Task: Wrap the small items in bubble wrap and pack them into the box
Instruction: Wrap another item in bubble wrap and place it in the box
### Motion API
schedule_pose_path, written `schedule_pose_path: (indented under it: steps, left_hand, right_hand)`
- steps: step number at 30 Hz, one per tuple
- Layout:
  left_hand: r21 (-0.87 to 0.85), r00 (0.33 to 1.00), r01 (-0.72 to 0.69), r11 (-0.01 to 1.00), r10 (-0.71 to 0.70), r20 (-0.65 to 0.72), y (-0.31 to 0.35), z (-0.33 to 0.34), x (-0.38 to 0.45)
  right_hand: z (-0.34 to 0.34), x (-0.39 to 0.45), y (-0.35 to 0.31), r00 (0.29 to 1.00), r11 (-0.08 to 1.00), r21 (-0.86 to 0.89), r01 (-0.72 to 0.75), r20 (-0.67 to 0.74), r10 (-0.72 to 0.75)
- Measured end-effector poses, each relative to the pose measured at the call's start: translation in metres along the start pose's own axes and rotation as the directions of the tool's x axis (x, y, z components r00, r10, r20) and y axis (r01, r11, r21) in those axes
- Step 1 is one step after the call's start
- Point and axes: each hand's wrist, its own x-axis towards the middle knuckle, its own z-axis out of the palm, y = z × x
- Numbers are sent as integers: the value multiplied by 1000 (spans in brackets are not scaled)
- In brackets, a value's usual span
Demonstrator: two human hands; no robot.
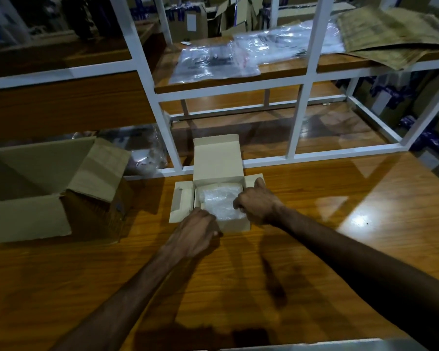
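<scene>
Glossy wooden table [314, 224], orange-brown, strong glare right of the right-hand fingers. Directly on it: small white box [235, 224], lid flap raised, side flaps spread, sitting at the fingertips of both hands. Large brown carton [36, 193], flaps open, well left of the left-hand fingers. White metal shelf frame [297, 127] standing beyond the fingers along the far edge. Crumpled clear plastic [147, 153] beyond the carton, by the frame.

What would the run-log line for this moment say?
stage: packing | bubble-wrapped bundle inside small box, lid open | left hand, right hand on bundle
</scene>
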Motion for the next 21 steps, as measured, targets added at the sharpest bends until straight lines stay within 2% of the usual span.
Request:
schedule_pose_path:
  steps: [3, 9, 16, 21]
  left_hand:
    - [17, 1000, -22, 1000, 22, 20, 5, 5, 1]
    - [57, 997, 8, 998, -13, 78, 10, 13, 10]
    - [143, 990, 50, 988, -67, 121, 23, 13, 27]
    - [16, 978, 141, 990, -142, 152, 29, 21, 29]
  right_hand:
    - [-1, -5, 1, 997, 999, -28, 28, 76, -26]
    - [11, -1, 7, 992, 990, 140, 30, 115, -47]
    - [11, 13, 12, 979, 986, 120, 118, 150, -136]
    - [12, 14, 5, 987, 987, 108, 117, 100, -128]
